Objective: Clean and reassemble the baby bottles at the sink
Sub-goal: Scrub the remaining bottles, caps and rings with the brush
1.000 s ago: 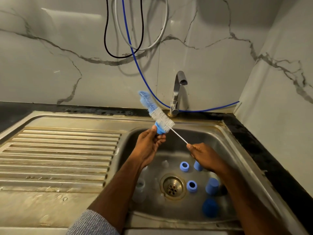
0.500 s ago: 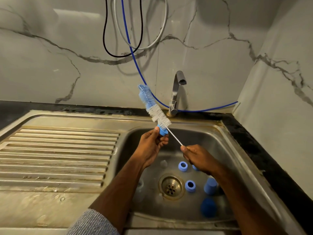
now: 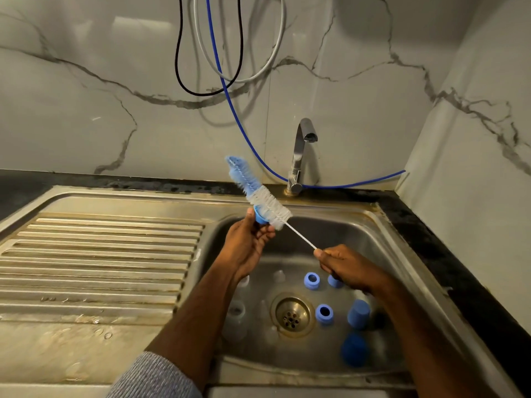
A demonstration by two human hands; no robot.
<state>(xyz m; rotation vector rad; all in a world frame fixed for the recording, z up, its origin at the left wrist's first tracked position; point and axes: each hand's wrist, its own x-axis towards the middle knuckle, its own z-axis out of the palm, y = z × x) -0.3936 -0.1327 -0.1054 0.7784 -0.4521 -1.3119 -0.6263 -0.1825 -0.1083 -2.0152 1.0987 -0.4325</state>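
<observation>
Above the sink, left hand pinches a blue ring with the brush poking through it, bristles angled up toward the tap. Right hand grips the brush's wire handle. Down by the drain: more blue rings, caps, clear bottles.

Both forearms extend forward from the lower frame edge. The left hand is raised at 11 o'clock of the right hand, palm turned inward, thumb up, fingers curled in a pinch grip. The right hand sits lower, knuckles up, fingers closed in a fist-type grip, wrist straight.
</observation>
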